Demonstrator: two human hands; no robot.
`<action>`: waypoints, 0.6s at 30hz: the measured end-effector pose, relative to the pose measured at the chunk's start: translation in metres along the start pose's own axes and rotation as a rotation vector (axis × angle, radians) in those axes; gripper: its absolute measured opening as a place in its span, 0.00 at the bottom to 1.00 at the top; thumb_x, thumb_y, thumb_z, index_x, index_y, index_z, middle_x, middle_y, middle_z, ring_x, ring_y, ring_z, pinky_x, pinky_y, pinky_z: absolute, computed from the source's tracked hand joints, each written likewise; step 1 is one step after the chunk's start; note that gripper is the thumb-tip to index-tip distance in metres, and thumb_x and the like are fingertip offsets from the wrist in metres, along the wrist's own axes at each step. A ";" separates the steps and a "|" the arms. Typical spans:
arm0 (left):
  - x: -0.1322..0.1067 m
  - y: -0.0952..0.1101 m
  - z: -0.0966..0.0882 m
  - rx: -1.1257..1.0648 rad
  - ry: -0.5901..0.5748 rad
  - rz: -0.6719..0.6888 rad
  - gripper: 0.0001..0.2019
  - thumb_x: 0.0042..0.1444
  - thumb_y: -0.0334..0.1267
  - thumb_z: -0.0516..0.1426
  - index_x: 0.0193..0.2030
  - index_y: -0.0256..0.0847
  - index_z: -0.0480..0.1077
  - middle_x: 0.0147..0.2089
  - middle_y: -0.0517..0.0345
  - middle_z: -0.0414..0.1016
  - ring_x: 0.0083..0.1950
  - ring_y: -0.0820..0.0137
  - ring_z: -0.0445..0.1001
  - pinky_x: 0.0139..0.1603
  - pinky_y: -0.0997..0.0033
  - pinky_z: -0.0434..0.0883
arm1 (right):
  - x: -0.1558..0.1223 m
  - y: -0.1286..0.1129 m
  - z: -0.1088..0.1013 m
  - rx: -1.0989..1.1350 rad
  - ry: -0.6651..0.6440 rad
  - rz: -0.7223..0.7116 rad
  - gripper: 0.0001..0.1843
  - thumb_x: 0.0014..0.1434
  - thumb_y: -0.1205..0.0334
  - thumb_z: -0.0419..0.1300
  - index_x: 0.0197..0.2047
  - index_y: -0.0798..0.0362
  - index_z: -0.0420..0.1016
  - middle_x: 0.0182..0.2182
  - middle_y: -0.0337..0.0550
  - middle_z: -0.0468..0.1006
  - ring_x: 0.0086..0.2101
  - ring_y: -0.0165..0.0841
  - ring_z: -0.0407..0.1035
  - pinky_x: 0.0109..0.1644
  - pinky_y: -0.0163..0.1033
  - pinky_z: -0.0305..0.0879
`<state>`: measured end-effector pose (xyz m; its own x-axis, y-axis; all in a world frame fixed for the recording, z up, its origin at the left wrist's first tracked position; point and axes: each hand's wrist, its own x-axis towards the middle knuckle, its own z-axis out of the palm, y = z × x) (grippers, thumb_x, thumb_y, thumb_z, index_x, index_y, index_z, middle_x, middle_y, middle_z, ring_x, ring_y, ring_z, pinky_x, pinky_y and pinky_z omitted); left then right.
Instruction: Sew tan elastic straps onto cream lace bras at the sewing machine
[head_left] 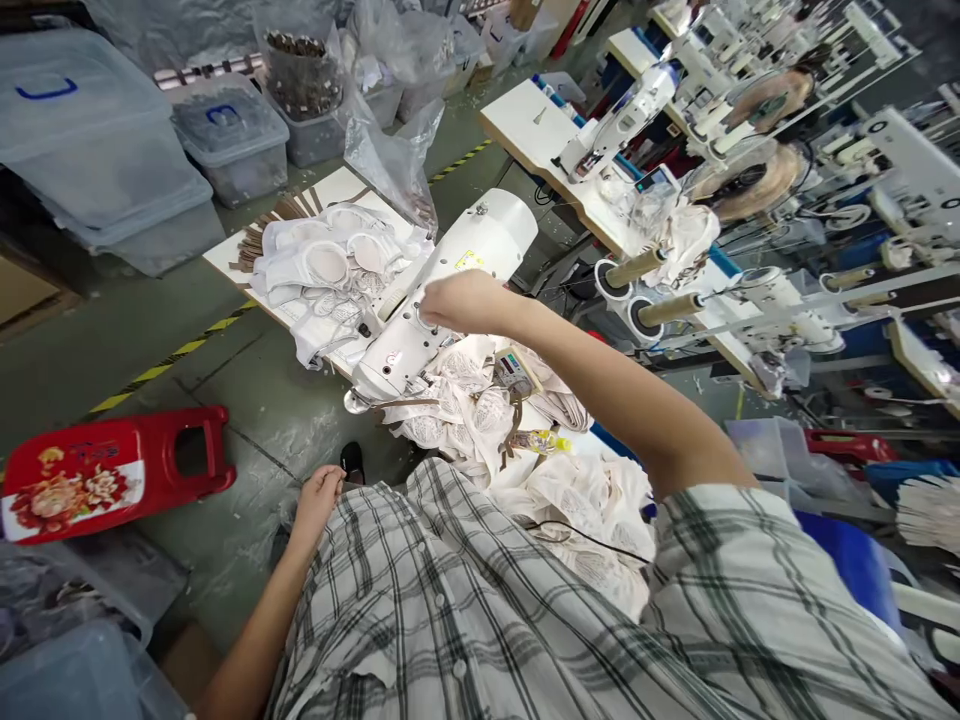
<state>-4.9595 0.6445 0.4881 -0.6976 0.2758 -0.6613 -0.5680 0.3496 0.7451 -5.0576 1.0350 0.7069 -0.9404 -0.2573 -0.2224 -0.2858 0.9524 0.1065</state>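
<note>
My right hand (466,302) is closed over the body of a white sewing machine (491,235), with the fingers bent down towards it; whatever they may pinch is hidden. Low beside my shirt, my left hand (321,492) is loosely closed, fingertips together, and nothing shows in it. White bras (322,262) lie heaped on the table beyond the machine. On the near side sits a pile of cream bra pieces (461,395), with a small control box (516,370) and a yellow-capped bottle (540,441) among them. Brown strips (259,235) fan out at the table's far corner.
A red plastic stool (120,470) stands at the left. Lidded plastic bins (229,135) line the back left. Thread cones (637,268) stand on the right, before more sewing machines (622,115). Another heap of cream pieces (585,500) lies against my right side.
</note>
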 end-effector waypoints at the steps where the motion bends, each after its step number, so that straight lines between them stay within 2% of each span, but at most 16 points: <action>1: -0.001 0.000 0.001 -0.010 -0.003 -0.004 0.13 0.55 0.50 0.55 0.35 0.41 0.69 0.23 0.66 0.60 0.21 0.74 0.53 0.22 0.74 0.53 | 0.003 0.001 -0.001 -0.001 0.010 0.028 0.19 0.68 0.63 0.47 0.37 0.55 0.79 0.42 0.52 0.81 0.36 0.37 0.72 0.31 0.37 0.50; 4: -0.004 0.002 0.001 -0.029 -0.017 -0.013 0.14 0.55 0.51 0.56 0.35 0.41 0.69 0.24 0.65 0.61 0.22 0.74 0.54 0.23 0.74 0.54 | 0.003 0.006 -0.001 -0.008 -0.014 0.089 0.18 0.67 0.64 0.48 0.35 0.56 0.79 0.41 0.52 0.81 0.37 0.38 0.72 0.32 0.37 0.51; 6: -0.005 0.003 -0.002 -0.041 -0.006 -0.020 0.14 0.54 0.50 0.57 0.35 0.41 0.69 0.24 0.65 0.60 0.22 0.74 0.55 0.23 0.75 0.55 | -0.003 0.006 0.001 0.018 -0.035 0.054 0.18 0.67 0.62 0.49 0.35 0.54 0.79 0.40 0.50 0.81 0.37 0.37 0.72 0.32 0.37 0.51; 10: -0.002 0.001 -0.007 -0.068 0.034 -0.029 0.14 0.53 0.50 0.57 0.34 0.41 0.69 0.23 0.67 0.59 0.21 0.75 0.53 0.22 0.75 0.53 | -0.001 0.001 0.005 0.101 0.060 0.018 0.20 0.69 0.58 0.47 0.37 0.52 0.79 0.41 0.48 0.80 0.38 0.37 0.72 0.33 0.38 0.51; 13: 0.003 0.000 -0.008 -0.069 0.031 -0.033 0.14 0.52 0.51 0.57 0.34 0.41 0.69 0.22 0.67 0.59 0.20 0.76 0.52 0.21 0.75 0.53 | 0.011 0.006 0.013 0.147 0.193 0.214 0.21 0.70 0.60 0.45 0.44 0.55 0.79 0.45 0.52 0.79 0.41 0.41 0.71 0.36 0.39 0.55; 15: 0.006 0.000 -0.008 -0.068 0.026 -0.035 0.15 0.51 0.51 0.57 0.34 0.40 0.69 0.22 0.67 0.60 0.20 0.76 0.53 0.21 0.75 0.53 | 0.009 0.015 0.022 0.209 0.283 0.332 0.20 0.70 0.60 0.46 0.48 0.56 0.78 0.45 0.54 0.78 0.41 0.41 0.70 0.39 0.40 0.57; 16: 0.006 -0.001 -0.008 -0.071 0.026 -0.035 0.15 0.51 0.51 0.58 0.34 0.40 0.69 0.22 0.67 0.60 0.20 0.76 0.53 0.21 0.75 0.53 | 0.003 0.019 0.026 0.259 0.307 0.331 0.18 0.69 0.58 0.49 0.51 0.56 0.76 0.45 0.53 0.77 0.40 0.40 0.70 0.39 0.40 0.58; 18: 0.007 -0.001 -0.008 -0.079 0.030 -0.036 0.14 0.50 0.50 0.58 0.34 0.40 0.69 0.22 0.67 0.60 0.20 0.76 0.53 0.21 0.75 0.53 | -0.013 0.024 0.037 0.358 0.287 0.205 0.22 0.65 0.52 0.57 0.57 0.55 0.73 0.48 0.51 0.75 0.40 0.39 0.70 0.41 0.39 0.61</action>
<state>-4.9675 0.6385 0.4833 -0.6886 0.2368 -0.6854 -0.6246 0.2864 0.7265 -5.0458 1.0669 0.6766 -0.9978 -0.0459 0.0487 -0.0559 0.9715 -0.2302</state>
